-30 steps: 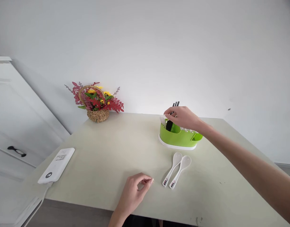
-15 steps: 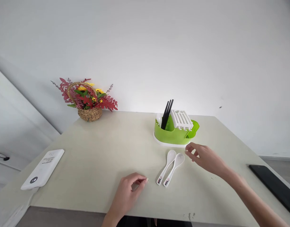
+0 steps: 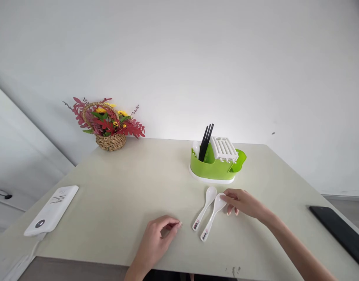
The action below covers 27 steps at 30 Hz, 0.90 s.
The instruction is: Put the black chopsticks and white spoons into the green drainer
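Glossy white, long-handled spoon on the right: aslant at the pale greenish, flat-topped table, bowl away from the person, printed mark near the handle end; cannot tell whether lifted.
Right hand: fingertips at that bowl's right rim, in a narrow pinch, seemingly holding the spoon.
Matching white spoon on the left: flat on the tabletop, just beside the first, untouched by either hand.
Left hand: near the front edge, left of both spoons; thumb and forefinger tips nearly meeting, nothing visible between.
Bright green, oval plastic holder: upright on a white base, just beyond the spoons, white slatted rack across its right part.
Already inside: slim black chopsticks, leaning in the left section; third white spoon, bowl up, at the left end.
Outside: both tabletop spoons.
Progress: apparently partway, with chopsticks and one spoon stowed, two spoons left.
Surroundings: woven wicker flower basket at back left; flat black phone-like slab at far right.
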Tool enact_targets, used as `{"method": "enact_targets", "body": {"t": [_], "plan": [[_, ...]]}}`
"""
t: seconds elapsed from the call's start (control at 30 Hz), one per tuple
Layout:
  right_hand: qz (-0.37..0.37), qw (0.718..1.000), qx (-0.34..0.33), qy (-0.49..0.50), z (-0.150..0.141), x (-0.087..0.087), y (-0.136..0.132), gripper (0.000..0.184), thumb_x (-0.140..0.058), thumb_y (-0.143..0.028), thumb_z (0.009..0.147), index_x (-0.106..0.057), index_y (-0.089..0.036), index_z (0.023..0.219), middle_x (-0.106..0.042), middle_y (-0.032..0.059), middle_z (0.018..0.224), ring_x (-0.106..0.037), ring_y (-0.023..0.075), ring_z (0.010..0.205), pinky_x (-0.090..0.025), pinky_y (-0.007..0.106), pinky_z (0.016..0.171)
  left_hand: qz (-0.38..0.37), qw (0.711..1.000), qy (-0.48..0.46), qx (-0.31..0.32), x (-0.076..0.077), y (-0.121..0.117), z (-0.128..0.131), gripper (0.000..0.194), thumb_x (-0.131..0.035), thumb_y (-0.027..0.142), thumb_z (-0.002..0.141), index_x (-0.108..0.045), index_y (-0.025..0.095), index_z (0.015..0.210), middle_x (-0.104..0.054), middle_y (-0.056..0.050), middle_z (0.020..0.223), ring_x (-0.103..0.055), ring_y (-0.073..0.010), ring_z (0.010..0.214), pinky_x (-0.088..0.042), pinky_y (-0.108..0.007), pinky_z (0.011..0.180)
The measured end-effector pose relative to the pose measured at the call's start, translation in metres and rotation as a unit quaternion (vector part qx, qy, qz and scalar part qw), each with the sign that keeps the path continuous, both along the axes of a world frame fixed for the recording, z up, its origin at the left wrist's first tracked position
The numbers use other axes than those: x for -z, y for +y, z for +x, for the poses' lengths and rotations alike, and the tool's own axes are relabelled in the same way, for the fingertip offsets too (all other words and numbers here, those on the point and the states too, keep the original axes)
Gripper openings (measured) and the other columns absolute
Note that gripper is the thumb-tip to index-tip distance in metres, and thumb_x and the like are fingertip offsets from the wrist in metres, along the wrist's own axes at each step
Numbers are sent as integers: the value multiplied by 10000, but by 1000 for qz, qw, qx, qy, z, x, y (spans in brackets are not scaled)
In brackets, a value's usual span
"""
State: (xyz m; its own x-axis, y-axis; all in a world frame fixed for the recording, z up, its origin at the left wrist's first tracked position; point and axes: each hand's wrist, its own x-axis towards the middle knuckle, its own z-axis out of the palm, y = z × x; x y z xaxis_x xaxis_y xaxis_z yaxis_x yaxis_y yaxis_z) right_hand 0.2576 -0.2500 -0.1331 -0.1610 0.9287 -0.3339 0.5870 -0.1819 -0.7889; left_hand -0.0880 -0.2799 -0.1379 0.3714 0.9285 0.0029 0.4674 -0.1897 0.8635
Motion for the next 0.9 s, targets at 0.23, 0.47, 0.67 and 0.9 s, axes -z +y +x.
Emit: {"method": "enact_targets", "body": {"t": [0.23,0.47,0.67,0.9], "plan": [[145,986,28,-83,-9,-86,-6,454,-470,-639,986,-682,-247,899,-761,37,774,-707,195,679,-541,306,619,-14,1000,-7,3,-1,-1,0,276,-592,437,1001,-781,262,902,-803,0,923,-734,-191,869,-565,-253,820],[452,840,216,-209,-31,-169,8,359,-497,-545,1008,-698,-259,1091,-798,75,925,-748,238,775,-538,335,677,-14,1000,-13,2,-3,-3,0,285,-597,463,1002,-788,273,909,-800,5,922,-728,-186,876,-554,-247,831],[475,765,191,-391,-49,-165,42,292,-426,-356,1044,-682,-241,1125,-800,62,970,-698,200,726,-362,292,618,-4,1000,-28,3,-1,-4,-2,284,-600,456,1004,-789,271,902,-804,-2,915,-736,-187,872,-559,-242,811],[414,751,59,-512,-69,-138,60,271,-422,-246,1023,-685,-203,978,-746,74,798,-633,196,696,-237,303,587,2,999,-36,14,-3,-5,-3,319,-583,486,1006,-790,266,904,-807,-18,921,-741,-199,868,-579,-256,824]]}}
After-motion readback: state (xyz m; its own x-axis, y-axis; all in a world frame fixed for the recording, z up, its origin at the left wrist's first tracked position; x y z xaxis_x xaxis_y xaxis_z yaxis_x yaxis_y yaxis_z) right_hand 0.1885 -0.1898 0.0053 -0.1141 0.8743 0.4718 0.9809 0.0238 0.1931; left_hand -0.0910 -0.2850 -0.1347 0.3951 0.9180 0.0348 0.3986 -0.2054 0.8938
